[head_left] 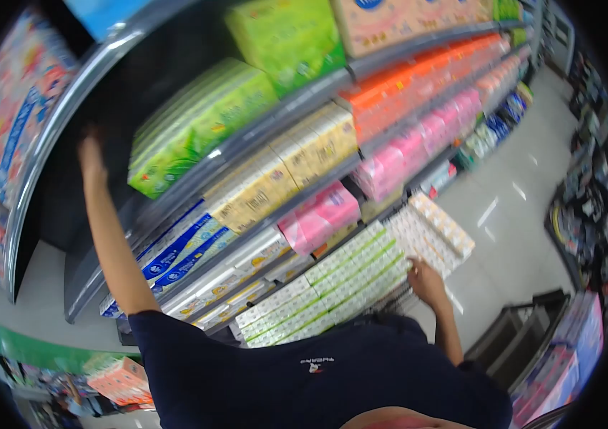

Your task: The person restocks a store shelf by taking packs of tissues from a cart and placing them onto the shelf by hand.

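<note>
Evidently, little of the writing can be read. The left hand [93,154] is stretched into a dark gap on the upper shelf [247,136], just beside the near end of a row of green packs [204,129]. It is blurred, so whether its fingers are spread or pressed together cannot be told. The green packs are lined up near the shelf's edge; their fronts are printed with leaf-like shapes and pale characters, too smeared to be made out. Behind them a larger green bundle [286,46] is placed.

The right hand [425,280] is held low, by white packs [325,289] striped in green; its fingers are seen bent, but whether anything is pinched or touched cannot be told. The white packs are laid in rows in front of the shirt [304,393], on which a small line of pale lettering is shown upside down, over a small emblem. Near that hand an orange-dotted bundle [441,223] is set.

On the blue packs [182,250], white lettering and round emblems are carried on blue bands. A blue oval with white script is cut off on the peach bundle [411,28]. A lettered blue strip is borne by the floral bundle [25,107], its words illegible.
</note>
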{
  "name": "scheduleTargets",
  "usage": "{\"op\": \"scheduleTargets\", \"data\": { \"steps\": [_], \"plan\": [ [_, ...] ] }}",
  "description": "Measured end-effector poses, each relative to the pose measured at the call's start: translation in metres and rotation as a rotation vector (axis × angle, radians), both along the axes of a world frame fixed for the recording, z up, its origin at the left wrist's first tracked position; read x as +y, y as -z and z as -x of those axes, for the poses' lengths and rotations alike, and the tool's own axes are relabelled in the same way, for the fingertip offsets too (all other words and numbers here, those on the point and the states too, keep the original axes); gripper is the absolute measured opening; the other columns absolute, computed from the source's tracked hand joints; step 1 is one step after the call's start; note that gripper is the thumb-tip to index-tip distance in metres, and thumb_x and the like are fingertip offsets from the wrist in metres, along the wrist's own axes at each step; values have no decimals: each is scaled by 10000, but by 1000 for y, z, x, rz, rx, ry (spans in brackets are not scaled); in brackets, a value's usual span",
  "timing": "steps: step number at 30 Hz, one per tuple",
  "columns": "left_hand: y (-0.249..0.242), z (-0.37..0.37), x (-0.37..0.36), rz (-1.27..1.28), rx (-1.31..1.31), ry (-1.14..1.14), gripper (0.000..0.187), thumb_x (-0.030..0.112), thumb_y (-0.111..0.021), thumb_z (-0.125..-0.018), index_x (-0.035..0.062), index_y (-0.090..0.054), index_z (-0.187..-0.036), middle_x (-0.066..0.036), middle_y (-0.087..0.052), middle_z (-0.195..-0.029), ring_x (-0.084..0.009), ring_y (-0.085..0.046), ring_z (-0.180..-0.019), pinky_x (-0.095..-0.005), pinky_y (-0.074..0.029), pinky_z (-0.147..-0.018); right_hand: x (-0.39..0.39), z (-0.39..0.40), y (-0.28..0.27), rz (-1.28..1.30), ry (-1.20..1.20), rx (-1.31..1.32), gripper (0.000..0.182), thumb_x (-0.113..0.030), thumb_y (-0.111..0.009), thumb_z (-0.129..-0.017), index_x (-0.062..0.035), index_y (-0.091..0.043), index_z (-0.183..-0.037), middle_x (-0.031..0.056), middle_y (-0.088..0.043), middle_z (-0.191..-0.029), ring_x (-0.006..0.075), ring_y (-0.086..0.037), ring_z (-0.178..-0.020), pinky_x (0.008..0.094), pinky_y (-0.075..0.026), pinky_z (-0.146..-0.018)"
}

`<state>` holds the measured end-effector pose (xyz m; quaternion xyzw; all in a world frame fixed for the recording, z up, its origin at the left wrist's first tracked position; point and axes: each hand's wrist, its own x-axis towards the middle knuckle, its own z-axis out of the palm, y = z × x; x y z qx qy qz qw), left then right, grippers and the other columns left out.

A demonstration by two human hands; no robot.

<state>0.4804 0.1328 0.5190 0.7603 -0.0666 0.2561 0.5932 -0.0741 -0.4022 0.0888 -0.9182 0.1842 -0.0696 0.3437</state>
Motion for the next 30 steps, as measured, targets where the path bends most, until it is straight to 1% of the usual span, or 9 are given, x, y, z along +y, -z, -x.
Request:
{"op": "scheduleTargets", "data": {
  "steps": [3, 5, 8, 11, 13, 15, 17, 22, 30],
  "plan": [
    [14, 179, -94, -668, -806, -365, 388, 237, -642, -1070, -24, -635, -1357, -172, -684, -1372, -317, -624, -1322, -406, -462, -1117, -19, 12, 5, 152, 65, 64, 381, -157, -711, -938, -76, -668, -1308, 218, -724, -1005, 405, -715, -943, 509, -564, -840],
    [52, 263, -127, -825, -991, -422, 319, 125, -628, -1056, -36, -650, -1331, -201, -697, -1355, -329, -653, -1282, -403, -488, -1089, -32, 20, 20, 342, 111, 174, 387, -172, -719, -939, -90, -660, -1312, 192, -730, -1015, 388, -717, -956, 515, -558, -845],
    [194, 305, -101, -594, -1083, -70, 275, 139, -564, -1046, -41, -652, -1233, -219, -729, -1228, -335, -718, -1064, -451, -548, -987, -38, 29, 17, 389, 199, 283, 438, -191, -723, -938, -100, -629, -1356, 172, -738, -1048, 372, -722, -992, 523, -551, -870],
    [355, 371, -177, -590, -640, 436, 404, 151, -683, -959, 18, -565, -1322, -226, -705, -1244, -396, -685, -1116, -517, -539, -980, -49, 34, 27, 387, 205, 329, 480, -199, -720, -941, -102, -596, -1395, 171, -738, -1073, 379, -722, -1017, 527, -547, -880],
    [398, 405, -236, -753, -65, 560, 614, 210, -788, -915, -8, -558, -1441, -235, -577, -1499, -450, -539, -1381, -541, -413, -1156, -49, 28, 32, 303, 163, 360, 501, -236, -725, -946, -114, -590, -1413, 177, -732, -1111, 384, -713, -1063, 522, -539, -912],
    [445, 432, -250, -1023, -62, 591, 633, 223, -822, -885, -1, -581, -1426, -227, -501, -1579, -417, -472, -1450, -493, -367, -1199, -47, 22, 39, 263, 115, 298, 547, -225, -746, -928, -118, -573, -1436, 187, -711, -1197, 382, -694, -1122, 516, -535, -947],
    [479, 445, -246, -911, -18, 700, 662, 248, -832, -875, 7, -573, -1434, -215, -530, -1536, -410, -501, -1407, -496, -389, -1170, -42, 12, 47, 224, 58, 233, 595, -214, -766, -910, -123, -556, -1459, 197, -689, -1282, 380, -676, -1181, 509, -531, -983],
    [495, 459, -241, -935, 56, 783, 794, 350, -900, -789, 22, -566, -1431, -158, -594, -1266, -352, -575, -1185, -481, -444, -1017, -13, -12, 75, 293, -135, 106, 837, -109, -861, -774, -132, -490, -1523, 174, -517, -1565, 370, -579, -1359, 478, -515, -1079],
    [498, 477, -259, -1124, 220, 700, 834, 295, -956, -711, 41, -552, -1395, -148, -565, -1277, -354, -553, -1196, -479, -435, -1017, -13, -9, 96, 282, -52, 61, 773, -152, -901, -723, -156, -572, -1422, 112, -607, -1404, 351, -595, -1305, 483, -519, -1025]
  ]
}}
